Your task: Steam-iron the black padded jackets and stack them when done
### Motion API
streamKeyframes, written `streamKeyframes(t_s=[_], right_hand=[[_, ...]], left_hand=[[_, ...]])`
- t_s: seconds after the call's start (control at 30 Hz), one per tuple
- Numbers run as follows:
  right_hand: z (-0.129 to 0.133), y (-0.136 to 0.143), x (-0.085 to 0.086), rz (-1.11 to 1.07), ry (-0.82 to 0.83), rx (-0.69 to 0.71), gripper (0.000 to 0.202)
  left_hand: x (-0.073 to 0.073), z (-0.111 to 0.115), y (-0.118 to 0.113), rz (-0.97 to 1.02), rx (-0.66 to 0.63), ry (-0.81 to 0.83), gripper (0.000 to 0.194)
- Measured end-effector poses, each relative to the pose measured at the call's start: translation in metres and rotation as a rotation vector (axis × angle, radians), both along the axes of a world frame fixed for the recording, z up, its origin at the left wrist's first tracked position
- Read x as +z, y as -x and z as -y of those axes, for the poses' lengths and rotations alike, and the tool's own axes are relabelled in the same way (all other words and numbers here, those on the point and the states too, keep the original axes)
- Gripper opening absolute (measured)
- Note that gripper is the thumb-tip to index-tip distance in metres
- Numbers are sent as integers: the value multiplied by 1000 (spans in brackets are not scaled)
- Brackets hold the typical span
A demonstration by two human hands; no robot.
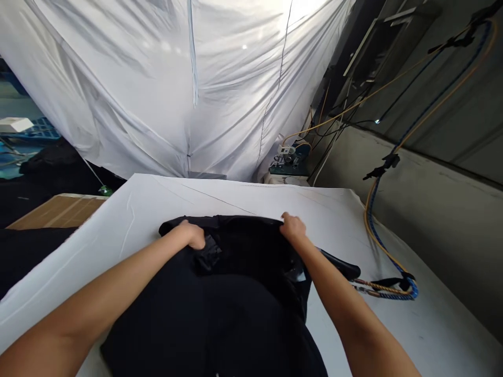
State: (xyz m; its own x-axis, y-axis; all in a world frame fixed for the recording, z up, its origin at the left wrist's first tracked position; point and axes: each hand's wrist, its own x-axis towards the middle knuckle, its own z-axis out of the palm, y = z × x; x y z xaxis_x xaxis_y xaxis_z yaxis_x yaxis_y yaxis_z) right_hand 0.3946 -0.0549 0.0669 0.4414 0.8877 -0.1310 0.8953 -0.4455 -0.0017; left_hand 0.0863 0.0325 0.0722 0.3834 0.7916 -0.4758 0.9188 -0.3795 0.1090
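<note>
A dark garment point(220, 324) with shiny black lining lies across the white-covered table point(149, 209) in front of me. My left hand point(192, 235) is closed on the cloth near its upper left, beside a crumpled piece of black lining point(210, 252). My right hand point(293, 228) pinches the far edge of the garment at the upper right, and the opening spans between the two hands. Just right of my right forearm, a black handle point(340, 264) of what looks like an iron shows; the forearm and garment hide the rest.
Blue and orange cords point(371, 209) hang from above on the right and run to the black handle. White sheeting point(157, 94) hangs behind the table. A small machine point(288, 159) stands beyond the far edge. At left lie a cardboard box point(58, 212) and dark cloth point(31, 254).
</note>
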Motion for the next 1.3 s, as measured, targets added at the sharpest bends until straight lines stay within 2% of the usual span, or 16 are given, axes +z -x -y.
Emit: streamKeyframes(t_s=[0.03, 0.1, 0.23, 0.33, 0.43, 0.53, 0.63, 0.73, 0.83, 0.93, 1.0, 1.07, 1.13, 1.2, 1.23, 1.3], right_hand=[[-10, -10, 2, 72, -74, -52, 39], [-26, -21, -3, 171, -161, -90, 39], [-43, -17, -36, 119, -39, 28, 33], [-48, -12, -65, 32, 96, 55, 46], [-46, -17, -94, -39, 160, 43, 55], [-40, -23, -119, -56, 134, 58, 60], [-34, -23, -132, -12, 77, 64, 65], [-22, -15, -136, -11, 101, 91, 71], [-2, -1, -139, -30, 162, 140, 77], [13, 10, -141, -47, 162, 195, 75], [12, 8, -136, -86, 129, 216, 67], [2, -2, -125, -150, 102, 221, 54], [-11, -16, -110, -185, 148, 186, 44], [-22, -32, -96, -165, 259, 110, 42], [-26, -40, -90, -143, 322, 68, 43], [-29, -54, -83, -105, 421, 10, 45]], left_hand=[[1, -8, 6, -108, 86, -35, 22], [1, -20, 12, -218, 126, -95, 29], [-14, -31, -1, -79, 59, -145, 46], [-39, -37, -23, 41, 39, -129, 58], [-71, -47, -36, 120, 117, -105, 72], [-98, -60, -37, 103, 182, -21, 90], [-112, -69, -34, 47, 190, 40, 108], [-115, -68, -25, -29, 187, 87, 118], [-116, -54, -3, -109, 178, 139, 123], [-117, -43, 18, -184, 172, 163, 124], [-112, -41, 17, -261, 210, 134, 122], [-102, -42, -1, -320, 254, 60, 110], [-90, -41, -34, -256, 226, -32, 81], [-81, -32, -74, -14, 87, -68, 54], [-79, -25, -94, 119, 9, -62, 50], [-80, -7, -127, 260, -95, 14, 54]])
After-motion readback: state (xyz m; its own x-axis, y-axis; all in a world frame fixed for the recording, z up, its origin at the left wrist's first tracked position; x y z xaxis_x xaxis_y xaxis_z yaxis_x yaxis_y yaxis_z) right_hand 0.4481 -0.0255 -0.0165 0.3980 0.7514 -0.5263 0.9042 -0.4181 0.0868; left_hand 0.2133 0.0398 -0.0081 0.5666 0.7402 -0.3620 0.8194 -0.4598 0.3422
